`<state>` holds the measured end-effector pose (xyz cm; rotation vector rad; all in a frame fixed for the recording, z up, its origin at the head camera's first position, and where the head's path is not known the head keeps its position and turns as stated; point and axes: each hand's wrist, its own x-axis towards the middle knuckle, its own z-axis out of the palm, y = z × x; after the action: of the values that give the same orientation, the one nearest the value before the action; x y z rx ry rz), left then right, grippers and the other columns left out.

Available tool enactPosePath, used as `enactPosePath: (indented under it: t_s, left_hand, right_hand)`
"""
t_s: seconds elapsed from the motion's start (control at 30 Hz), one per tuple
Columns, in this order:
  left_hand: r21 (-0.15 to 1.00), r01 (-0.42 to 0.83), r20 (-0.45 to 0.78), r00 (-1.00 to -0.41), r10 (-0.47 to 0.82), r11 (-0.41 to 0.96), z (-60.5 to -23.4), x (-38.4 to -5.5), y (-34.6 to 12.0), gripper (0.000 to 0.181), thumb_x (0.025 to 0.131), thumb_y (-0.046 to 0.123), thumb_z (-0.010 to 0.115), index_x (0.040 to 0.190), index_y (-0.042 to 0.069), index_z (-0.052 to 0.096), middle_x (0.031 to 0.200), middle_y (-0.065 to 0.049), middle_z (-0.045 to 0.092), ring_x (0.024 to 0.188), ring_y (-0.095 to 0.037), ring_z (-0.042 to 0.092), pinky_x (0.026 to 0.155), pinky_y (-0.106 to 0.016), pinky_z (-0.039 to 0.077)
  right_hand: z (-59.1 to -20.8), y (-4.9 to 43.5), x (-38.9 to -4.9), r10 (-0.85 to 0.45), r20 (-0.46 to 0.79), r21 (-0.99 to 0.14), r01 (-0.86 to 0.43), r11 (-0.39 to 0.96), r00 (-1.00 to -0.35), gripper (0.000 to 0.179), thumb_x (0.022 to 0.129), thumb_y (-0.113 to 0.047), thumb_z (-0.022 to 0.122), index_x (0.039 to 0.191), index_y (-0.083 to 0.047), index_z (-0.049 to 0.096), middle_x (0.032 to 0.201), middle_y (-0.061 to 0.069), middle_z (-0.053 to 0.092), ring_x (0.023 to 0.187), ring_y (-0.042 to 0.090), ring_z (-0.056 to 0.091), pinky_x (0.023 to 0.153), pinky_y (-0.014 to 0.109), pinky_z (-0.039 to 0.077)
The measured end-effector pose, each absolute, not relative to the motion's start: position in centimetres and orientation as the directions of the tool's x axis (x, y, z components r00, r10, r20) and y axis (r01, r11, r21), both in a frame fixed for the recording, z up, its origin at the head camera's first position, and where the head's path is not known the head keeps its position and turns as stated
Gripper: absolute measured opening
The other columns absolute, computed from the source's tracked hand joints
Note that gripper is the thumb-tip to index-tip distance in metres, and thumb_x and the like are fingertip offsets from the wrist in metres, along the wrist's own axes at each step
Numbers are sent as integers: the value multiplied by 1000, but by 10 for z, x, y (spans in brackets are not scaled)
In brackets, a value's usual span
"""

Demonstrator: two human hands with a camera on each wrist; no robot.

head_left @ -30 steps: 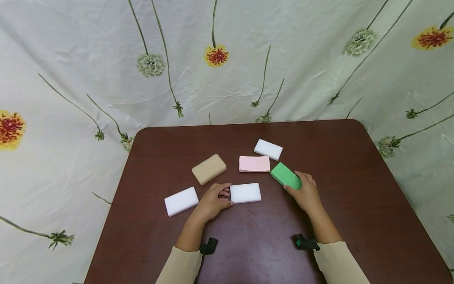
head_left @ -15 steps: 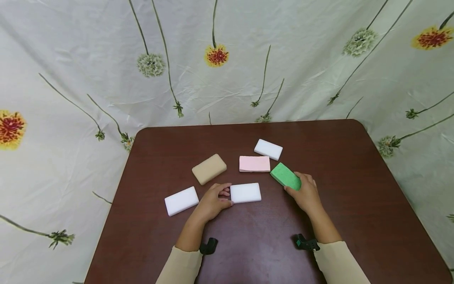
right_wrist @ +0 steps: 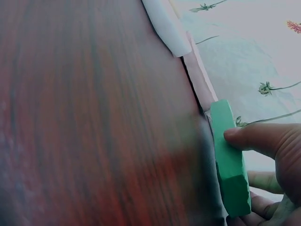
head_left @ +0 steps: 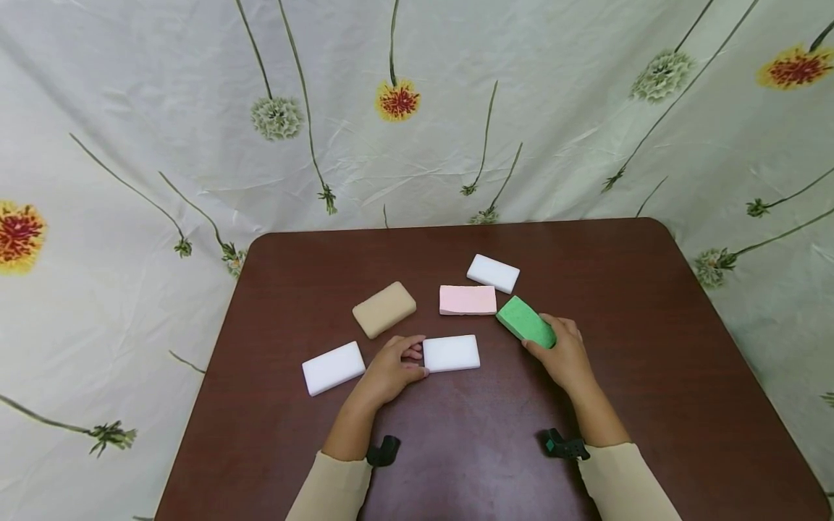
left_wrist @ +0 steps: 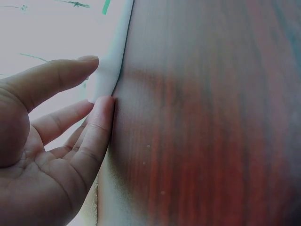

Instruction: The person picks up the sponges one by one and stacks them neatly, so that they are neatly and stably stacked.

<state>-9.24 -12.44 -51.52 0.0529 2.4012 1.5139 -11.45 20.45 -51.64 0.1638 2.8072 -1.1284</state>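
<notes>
My left hand (head_left: 393, 369) has its thumb and index fingertip at the two corners of the left end of a white sponge (head_left: 452, 354), which lies flat on the table. In the left wrist view the thumb overlaps this white sponge (left_wrist: 111, 63) and a fingertip meets its end. My right hand (head_left: 562, 353) grips the near right end of a green sponge (head_left: 525, 323), thumb on one side and fingers on the other. The thumb presses on the green sponge (right_wrist: 229, 155) in the right wrist view, where some fingers are hidden behind it.
A pink sponge (head_left: 467, 300) lies beside the green one's far end, with another white sponge (head_left: 493, 273) behind it. To the left are a tan sponge (head_left: 384, 310) and a third white sponge (head_left: 334, 368). The brown table (head_left: 313, 268) ends at a flowered cloth (head_left: 430, 166).
The green sponge has shifted very slightly in my right hand, its far edge a little higher in the view. My left hand and the other sponges stay where they were.
</notes>
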Motion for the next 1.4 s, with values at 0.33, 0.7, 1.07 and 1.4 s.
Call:
enactPosePath:
  t_s: [0.33, 0.7, 1.07, 1.4]
  left_hand:
    - [888, -135, -237, -954, 186, 440, -515, -92, -125, 62, 84, 6, 80, 142, 8, 58, 122, -6, 59, 111, -18, 62, 96, -37, 54]
    - [890, -123, -225, -956, 189, 439, -517, -93, -126, 61, 84, 6, 80, 141, 7, 58, 121, -6, 60, 110, -18, 62, 95, -37, 54]
    - [890, -123, -225, -956, 188, 438, -517, -93, -125, 61, 84, 7, 79, 141, 7, 58, 120, -7, 59, 111, -18, 62, 95, -37, 54]
    - [888, -120, -225, -955, 191, 444, -516, -93, -125, 61, 85, 7, 79, 142, 7, 57, 122, -7, 59, 112, -19, 62, 96, -38, 54]
  right_hand:
    - [-516, 204, -113, 44, -107, -734, 109, 670, -993, 67, 91, -31, 76, 151, -19, 48, 139, 21, 41, 123, 40, 48, 99, 54, 43]
    - [-514, 195, -110, -25, -66, -788, 37, 615, -998, 68, 87, -32, 80, 148, -22, 52, 140, 15, 46, 126, 36, 50, 102, 52, 41]
    - [-511, 185, -109, -77, -52, -821, -1, 571, -996, 65, 85, -30, 83, 142, -16, 55, 142, 11, 51, 130, 33, 49, 109, 55, 38]
    - [-508, 177, -110, -122, -51, -826, -27, 562, -991, 66, 85, -30, 83, 142, -15, 54, 144, 11, 52, 134, 33, 48, 110, 58, 38]
